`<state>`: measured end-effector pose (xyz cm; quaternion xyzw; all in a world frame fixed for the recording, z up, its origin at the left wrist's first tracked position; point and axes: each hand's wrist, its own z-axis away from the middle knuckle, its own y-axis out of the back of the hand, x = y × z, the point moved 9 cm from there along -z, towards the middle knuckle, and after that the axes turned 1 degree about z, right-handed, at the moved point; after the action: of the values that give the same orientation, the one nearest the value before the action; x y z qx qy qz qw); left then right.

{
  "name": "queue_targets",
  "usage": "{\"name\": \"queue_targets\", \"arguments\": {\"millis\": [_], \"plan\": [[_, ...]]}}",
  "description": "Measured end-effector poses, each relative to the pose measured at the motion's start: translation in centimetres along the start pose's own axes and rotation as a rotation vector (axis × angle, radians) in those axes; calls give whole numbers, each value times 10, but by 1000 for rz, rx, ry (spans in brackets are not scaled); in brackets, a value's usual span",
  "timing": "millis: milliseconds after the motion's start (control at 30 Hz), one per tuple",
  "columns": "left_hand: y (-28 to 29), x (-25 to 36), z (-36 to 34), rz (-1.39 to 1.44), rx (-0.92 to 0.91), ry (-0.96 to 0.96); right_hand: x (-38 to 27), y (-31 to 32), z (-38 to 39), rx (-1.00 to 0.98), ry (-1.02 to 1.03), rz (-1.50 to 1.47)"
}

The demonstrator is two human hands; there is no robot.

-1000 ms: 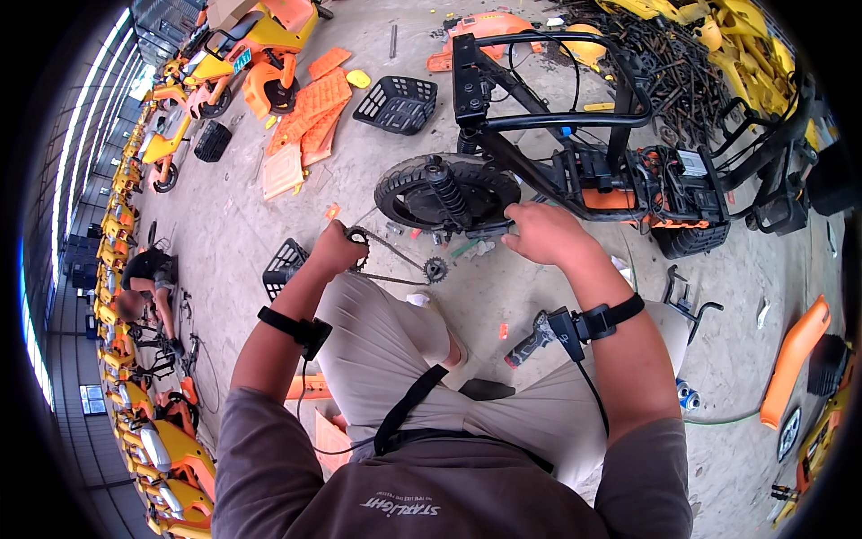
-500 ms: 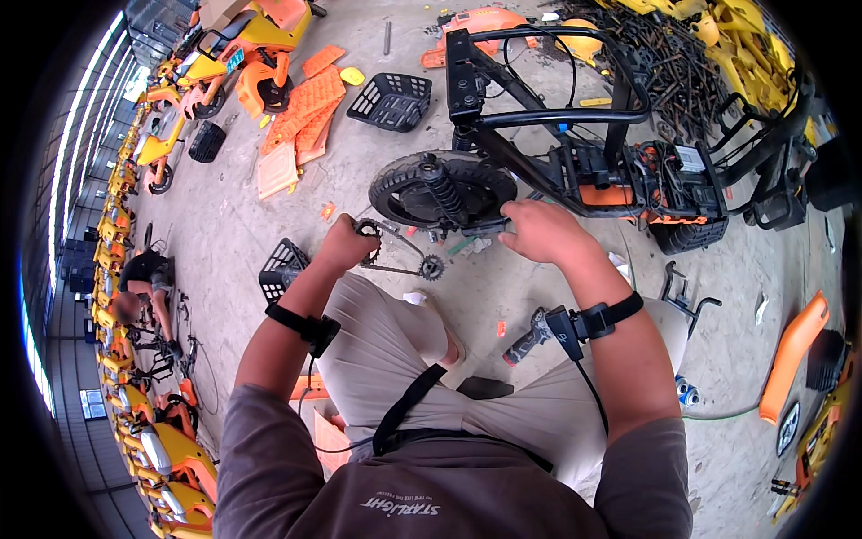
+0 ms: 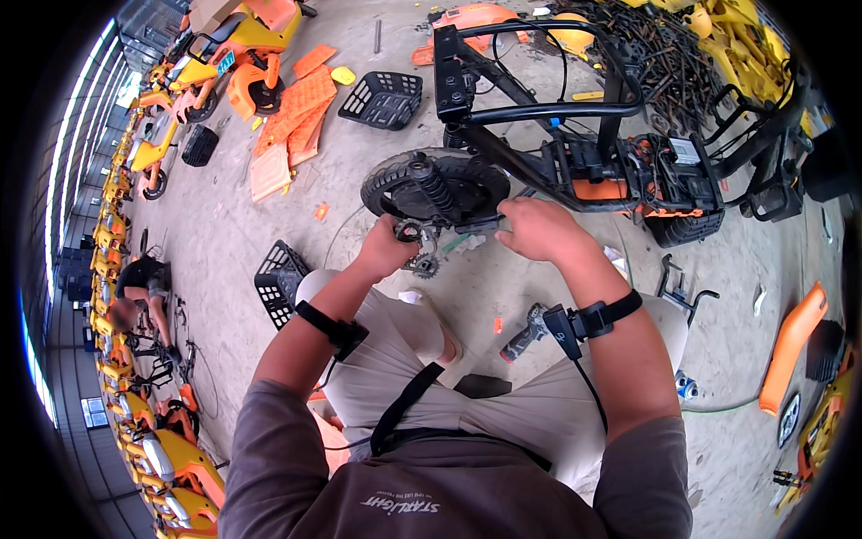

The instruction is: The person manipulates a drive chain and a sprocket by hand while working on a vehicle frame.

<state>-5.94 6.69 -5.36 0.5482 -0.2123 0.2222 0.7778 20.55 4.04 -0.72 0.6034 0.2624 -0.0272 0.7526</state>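
My left hand point(image 3: 389, 249) is closed on a toothed sprocket point(image 3: 409, 232) low beside the rear wheel point(image 3: 375, 188). A bike chain runs from it, bunched close to a smaller sprocket point(image 3: 424, 266) just below. My fingers partly hide the held sprocket. At the wheel's near side, my right hand point(image 3: 539, 231) is closed round the end of a dark bar at the axle; my fingers hide the exact part. A shock absorber point(image 3: 438, 193) stands tilted in front of the wheel. The stripped black frame point(image 3: 548, 115) of an electric bike extends to the right.
A power tool point(image 3: 526, 334) lies on the floor between my legs. Black baskets point(image 3: 382, 99) and orange panels point(image 3: 296, 117) lie ahead to the left. A metal stand point(image 3: 687, 292) is at right. Another person point(image 3: 144, 287) crouches far left by rows of yellow bikes.
My left hand has moved right with the sprocket, nearer the wheel. The chain, stretched out before, is now gathered up. My right hand has stayed by the axle.
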Motion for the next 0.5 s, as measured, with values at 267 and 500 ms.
{"name": "queue_targets", "arguments": {"millis": [267,500], "plan": [[-33,17,-7,47,38,-85,9,1,11,-56,-54,9],[-55,39,6,103,-65,-47,22,-2,23,-78,-78,6]]}}
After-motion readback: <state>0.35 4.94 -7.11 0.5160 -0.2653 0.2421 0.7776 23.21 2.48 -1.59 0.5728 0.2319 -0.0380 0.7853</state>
